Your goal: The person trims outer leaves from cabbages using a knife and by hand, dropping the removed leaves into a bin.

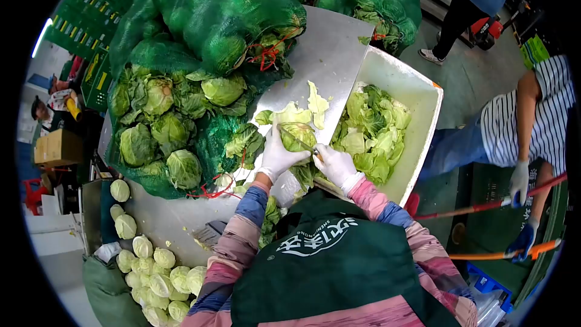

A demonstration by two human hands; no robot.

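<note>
Metal table (339,36) runs across the middle of the frame, with the cabbage (296,135) near its centre. Your left hand (283,152) clasps the cabbage, likely to steady it against the knife (317,155) gripped in your right hand (336,166). Just right, the box (423,118) stands close, probably to catch leaves (378,154). Net sacks (224,15) crowd the upper left, limiting room there; scraps (317,106) lie beyond the cabbage, pale heads (160,284) lower left.
</note>
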